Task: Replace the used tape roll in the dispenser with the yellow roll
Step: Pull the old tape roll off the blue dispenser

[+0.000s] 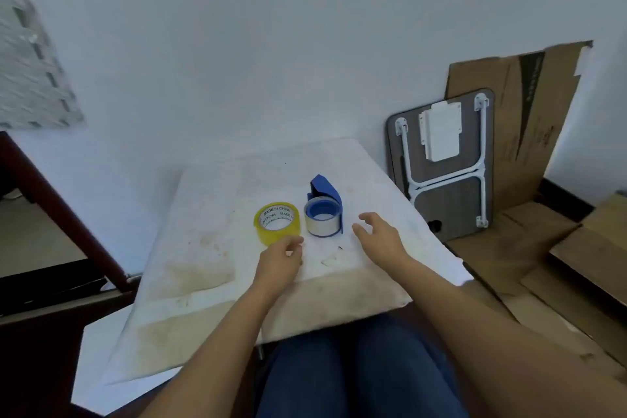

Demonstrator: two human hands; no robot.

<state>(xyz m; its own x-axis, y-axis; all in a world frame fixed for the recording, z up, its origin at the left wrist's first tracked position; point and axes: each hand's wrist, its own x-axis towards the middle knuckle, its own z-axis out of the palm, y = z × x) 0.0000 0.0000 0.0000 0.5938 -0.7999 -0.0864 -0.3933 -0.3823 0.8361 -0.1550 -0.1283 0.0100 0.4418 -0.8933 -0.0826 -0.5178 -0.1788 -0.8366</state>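
Both bare forearms reach forward from the near edge toward the middle of the scene. The left hand point(281, 260) is palm down, its fingers curled loosely inward and its thumb pointing right, gripping nothing. The right hand point(378, 234) lies slightly farther away and to the right, well apart from the left, palm down with fingers spread and bent, empty. Dark blue trouser legs point(356, 373) show near, between the arms.

We see the yellow roll point(277, 223) beside the blue dispenser point(324, 210) on a stained white table point(210, 248); our left hand point(280, 263) and right hand point(380, 237) hover empty nearby, fingers loose.
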